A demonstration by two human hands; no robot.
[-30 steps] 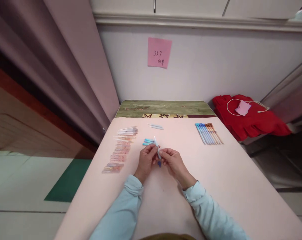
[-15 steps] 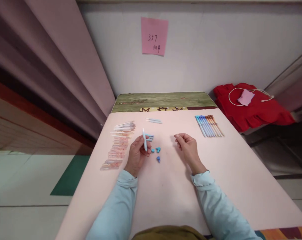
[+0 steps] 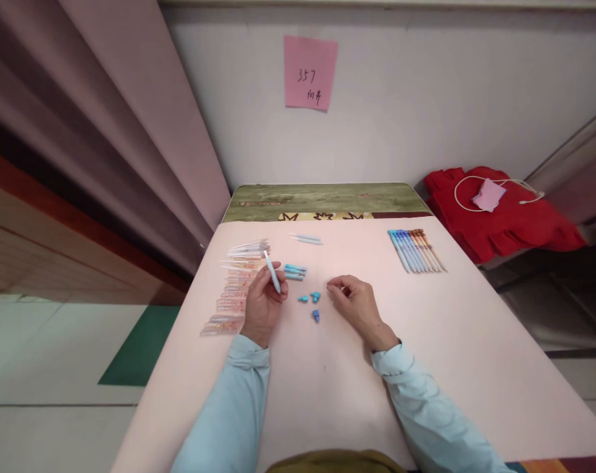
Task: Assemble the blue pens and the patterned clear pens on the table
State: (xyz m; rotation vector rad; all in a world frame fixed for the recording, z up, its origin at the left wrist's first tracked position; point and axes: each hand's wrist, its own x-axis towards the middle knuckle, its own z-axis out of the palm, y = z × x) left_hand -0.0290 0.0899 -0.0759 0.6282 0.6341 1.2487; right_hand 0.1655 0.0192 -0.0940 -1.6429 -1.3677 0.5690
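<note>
My left hand [image 3: 264, 302] is closed around a light blue pen barrel [image 3: 273, 272] with a white tip, tilted up and to the left. My right hand [image 3: 359, 305] is off to the right, thumb and fingers drawn together, and I see nothing in them. Just left of its fingertips lie two small turquoise pen caps [image 3: 315, 297] and a darker blue cap [image 3: 316, 315]. Beyond the left hand are several short blue pen parts [image 3: 295, 271]. Farther back lie two light blue pen barrels [image 3: 307, 238] with white tips.
On the left are white pen parts [image 3: 248, 249] and rows of pinkish clear pen parts [image 3: 232, 302]. Assembled pens [image 3: 416, 251], blue to brown, lie side by side at the right. A red cloth [image 3: 514, 223] with a white cable sits beyond the table's right edge.
My left hand has drawn left with the pen barrel, which now leans more. My right hand has come left and slightly nearer, close to the small caps.
</note>
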